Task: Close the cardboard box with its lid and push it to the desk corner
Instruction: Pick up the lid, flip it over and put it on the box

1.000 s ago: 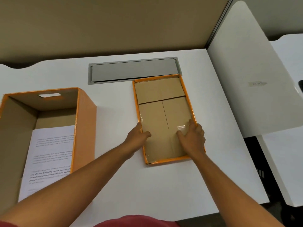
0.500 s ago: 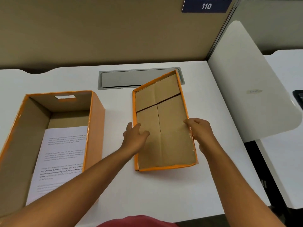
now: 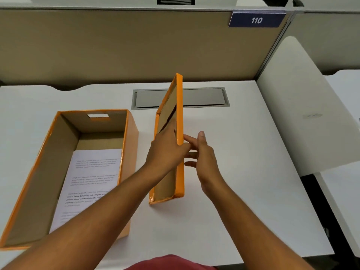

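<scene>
The orange-edged cardboard lid (image 3: 180,106) stands on its long edge near the middle of the white desk (image 3: 243,182), its brown inside facing left. My left hand (image 3: 167,151) grips its upper rim, fingers inside and thumb over the edge. My right hand (image 3: 202,158) is on the lid's outer right side with fingers spread against it. The open cardboard box (image 3: 128,172) with orange trim sits at the left, a printed sheet (image 3: 91,176) lying on its bottom.
A grey cable hatch (image 3: 202,97) is set into the desk behind the lid. A tan partition (image 3: 136,45) with a "110" sign (image 3: 256,20) closes the back. A white side panel (image 3: 303,114) bounds the right edge.
The lid has been tipped up from lying flat, inside up, to standing on its left long edge. Both hands rose with it, and the view has tilted upward.
</scene>
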Tool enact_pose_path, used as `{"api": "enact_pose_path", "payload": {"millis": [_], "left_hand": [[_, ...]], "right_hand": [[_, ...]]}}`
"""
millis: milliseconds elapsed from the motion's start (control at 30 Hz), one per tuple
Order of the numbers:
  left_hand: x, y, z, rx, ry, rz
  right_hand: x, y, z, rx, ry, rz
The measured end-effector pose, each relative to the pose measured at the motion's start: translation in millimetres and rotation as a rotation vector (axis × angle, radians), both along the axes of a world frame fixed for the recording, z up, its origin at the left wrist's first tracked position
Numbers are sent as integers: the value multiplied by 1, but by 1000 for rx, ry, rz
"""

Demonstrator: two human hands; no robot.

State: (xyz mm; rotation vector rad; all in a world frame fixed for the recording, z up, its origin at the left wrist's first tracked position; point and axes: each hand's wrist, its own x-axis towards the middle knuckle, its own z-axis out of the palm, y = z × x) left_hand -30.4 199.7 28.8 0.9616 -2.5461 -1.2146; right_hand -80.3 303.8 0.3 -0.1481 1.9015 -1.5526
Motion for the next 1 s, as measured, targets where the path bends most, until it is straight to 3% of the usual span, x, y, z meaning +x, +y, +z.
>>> {"api": "enact_pose_path", "payload": {"millis": [133,267,500,800,1000], "left_hand": [[9,-12,3,-34,27,54],[20,-22,8,1,69,116],[38,-33,11,234,142,146],[96,-85,35,525,232,145],[166,-149,37,490,230,150]], "right_hand": [[3,-3,-25,-4,-45,-3],[15,-3,-65,165,-148,41],[33,-2,-96,211,-393,51],[50,-6,-80,105,-248,-85],[85,-38,-39,107,-27,-77]]}}
